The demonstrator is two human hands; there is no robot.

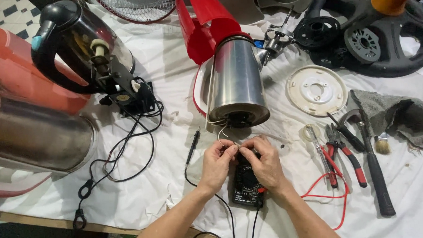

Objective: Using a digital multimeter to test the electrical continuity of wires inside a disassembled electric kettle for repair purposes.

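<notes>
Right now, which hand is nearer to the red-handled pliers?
Right. The right hand is over the multimeter, just left of the red-handled pliers; the left hand is farther left.

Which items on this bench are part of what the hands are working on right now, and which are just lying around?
In use:
left hand and right hand, pinching thin white wires
steel kettle lying on its side, wires coming from its base
black multimeter under the hands
black probe

Lying about:
red pliers
hammer
white disc
grey rag
black kettle
</notes>
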